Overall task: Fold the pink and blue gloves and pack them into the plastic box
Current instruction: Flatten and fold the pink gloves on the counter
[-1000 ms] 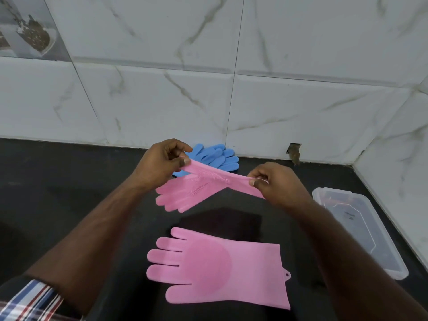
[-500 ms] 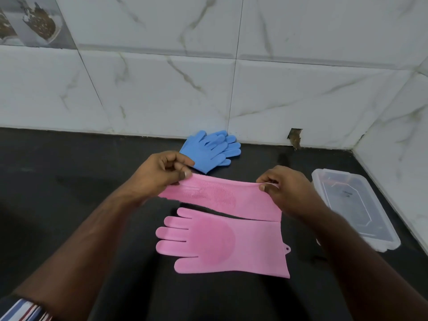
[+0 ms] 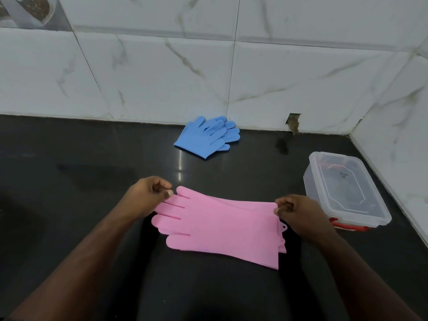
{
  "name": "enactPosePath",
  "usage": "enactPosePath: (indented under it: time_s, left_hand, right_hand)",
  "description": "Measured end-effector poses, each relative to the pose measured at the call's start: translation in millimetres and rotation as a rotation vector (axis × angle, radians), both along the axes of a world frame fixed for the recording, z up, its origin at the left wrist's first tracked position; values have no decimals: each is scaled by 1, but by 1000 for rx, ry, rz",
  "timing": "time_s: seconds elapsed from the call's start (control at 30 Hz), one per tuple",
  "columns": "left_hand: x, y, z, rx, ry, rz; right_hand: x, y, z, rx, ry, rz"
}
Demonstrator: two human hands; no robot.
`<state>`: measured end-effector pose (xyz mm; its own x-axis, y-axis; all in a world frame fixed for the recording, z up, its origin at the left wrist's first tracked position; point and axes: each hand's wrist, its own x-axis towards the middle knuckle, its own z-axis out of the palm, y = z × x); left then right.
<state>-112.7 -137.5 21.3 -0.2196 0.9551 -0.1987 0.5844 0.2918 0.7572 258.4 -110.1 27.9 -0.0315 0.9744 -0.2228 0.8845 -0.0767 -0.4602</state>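
Two pink gloves (image 3: 220, 225) lie stacked flat on the black counter, fingers to the left, cuffs to the right. My left hand (image 3: 148, 198) pinches the top glove at its fingertips. My right hand (image 3: 298, 212) pinches the same glove at the cuff's far corner. The lower glove shows only as an edge at the cuff. A folded pair of blue gloves (image 3: 206, 136) lies near the back wall. The clear plastic box (image 3: 342, 191), lid on and with red clips, stands to the right of my right hand.
Black counter (image 3: 92, 172) runs left and toward me. White marble-tiled walls (image 3: 254, 72) close the back and the right side, meeting in a corner behind the box. A small hole (image 3: 293, 122) is broken in the back tile.
Both hands lowered the held pink glove toward me and laid it flat on top of the other pink glove, fingers and cuffs lined up. The view tilted down.
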Motion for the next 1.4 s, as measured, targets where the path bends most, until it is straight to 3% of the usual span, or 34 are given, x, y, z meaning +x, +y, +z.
enactPosePath:
  time_s: [0.2,0.37,0.53,0.6,0.8,1.13,1.27,1.4]
  left_hand:
    - [-5,-16,-22,-94,137,47]
    - [-10,-21,-24,-97,34,103]
    - [-2,-29,-16,-58,-311,202]
    - [-1,-30,-15,-66,-374,222]
    - [2,-32,-20,-120,-485,196]
    - [3,-30,-22,-135,-381,192]
    - [3,-31,-24,-121,-393,169]
    - [2,-32,-26,-119,-391,183]
  right_hand:
    - [-6,0,-17,-84,-123,48]
    - [-9,-1,-18,-20,-131,46]
    - [-12,-7,-4,114,387,-50]
    - [-16,-8,0,194,462,-100]
    - [-20,4,-7,213,435,-184]
    - [-8,14,-25,-47,404,-288]
    - [-8,8,-22,17,237,-205]
    - [-4,6,-22,65,200,-202]
